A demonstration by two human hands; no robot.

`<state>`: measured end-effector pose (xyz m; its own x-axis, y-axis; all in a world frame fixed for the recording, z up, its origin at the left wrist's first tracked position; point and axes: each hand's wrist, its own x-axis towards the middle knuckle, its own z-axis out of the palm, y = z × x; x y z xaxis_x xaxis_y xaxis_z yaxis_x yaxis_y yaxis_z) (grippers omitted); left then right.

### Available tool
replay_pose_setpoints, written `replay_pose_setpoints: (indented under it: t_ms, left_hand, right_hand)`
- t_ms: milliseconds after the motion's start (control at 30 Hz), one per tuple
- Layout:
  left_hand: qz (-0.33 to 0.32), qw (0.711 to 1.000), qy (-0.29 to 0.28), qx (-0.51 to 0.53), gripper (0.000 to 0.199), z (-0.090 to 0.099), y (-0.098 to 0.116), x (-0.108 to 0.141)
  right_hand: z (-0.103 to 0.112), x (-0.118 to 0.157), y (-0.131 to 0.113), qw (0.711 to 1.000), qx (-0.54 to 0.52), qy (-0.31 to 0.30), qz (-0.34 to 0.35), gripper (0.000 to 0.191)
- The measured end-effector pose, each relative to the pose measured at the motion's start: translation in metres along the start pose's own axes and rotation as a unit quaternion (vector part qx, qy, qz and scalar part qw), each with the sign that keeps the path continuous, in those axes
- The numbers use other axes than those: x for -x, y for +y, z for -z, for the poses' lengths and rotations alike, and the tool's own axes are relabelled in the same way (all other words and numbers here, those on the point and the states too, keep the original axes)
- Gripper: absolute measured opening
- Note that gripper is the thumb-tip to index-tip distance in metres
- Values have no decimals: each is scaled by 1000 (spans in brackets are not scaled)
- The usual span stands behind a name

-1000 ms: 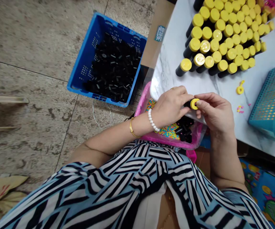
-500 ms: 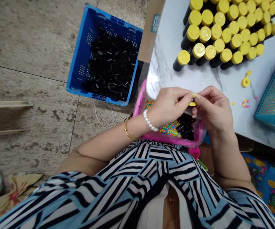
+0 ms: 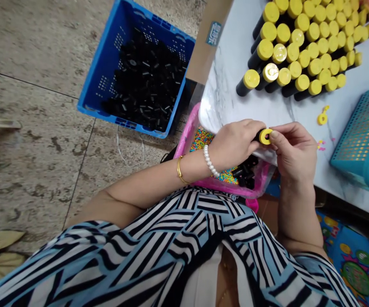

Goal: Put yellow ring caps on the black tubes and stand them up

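My left hand is closed around a small black tube, most of it hidden in the fingers. On the tube's end sits a yellow ring-shaped cap with a dark hole in its middle. The thumb and fingers of my right hand pinch the cap's right edge. Below my hands is a pink tray. It holds small multicoloured balls and several loose black tubes.
Many yellow-capped black tubes stand on the marbled table. Loose yellow cap pieces lie by a teal basket of yellow parts. A blue crate full of black tubes stands left, by a cardboard box.
The yellow cap has turned to face up, and the black tube now shows at my left fingers. Both hands sit slightly farther right. The view has shifted a little.
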<state>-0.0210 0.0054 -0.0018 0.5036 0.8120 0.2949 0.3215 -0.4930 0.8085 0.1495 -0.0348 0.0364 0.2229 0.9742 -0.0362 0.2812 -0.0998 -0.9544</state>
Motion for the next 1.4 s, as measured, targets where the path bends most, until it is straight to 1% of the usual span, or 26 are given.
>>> replay_pose_setpoints:
  t_ms: [167,300,433,533,600,700,833,933,1000,1033,1100,1200,1233,1300,1400]
  left_hand:
    - [-1,1000,7,1,19,0,0,2]
    - [-5,1000,7,10,17,0,-1,2]
    - [-7,1000,6,19,16,1,-1,2]
    - [-10,1000,5,28,18,7,1,3]
    - [-12,998,1,55,20,11,4,3]
    - [18,992,0,122,19,14,6,1]
    - [87,977,0,193,29,10,9,-2]
    - [123,971,-8,206,30,8,13,-4]
    - [133,972,5,196,26,10,17,-3]
    - [130,974,14,188,24,11,18,-2]
    - [96,980,21,173,24,14,18,3]
    - [22,989,6,148,32,16,14,11]
    - [10,991,2,137,34,17,11,13]
    - [13,994,-2,111,38,18,6,12]
    - [39,995,8,92,40,20,1,4]
  right_hand:
    - [-2,-2,2,999,-23,-2,-24,21]
    - [-2,-2,3,999,-21,16,-42,23]
    - [-3,0,3,999,-23,23,-39,23]
    - [-4,2,3,999,-25,26,-37,25]
    - [-5,2,3,999,-21,27,-32,26]
    - [-6,1,1,1000,-18,15,-21,25]
    - [-10,2,-5,999,-23,-1,-33,23]
    - [-14,6,-11,999,-38,13,-36,17]
    - [-16,9,-13,998,-34,25,-42,14]
    - [-15,9,-14,998,-29,28,-47,14]
    - [-13,9,-13,998,-28,27,-56,13]
    - [-9,7,-9,997,-48,13,-64,12]
    - [-9,6,-8,997,-53,9,-64,12]
    - [-10,3,-5,997,-54,4,-60,13]
    - [-14,-4,-2,997,-56,-6,-53,13]
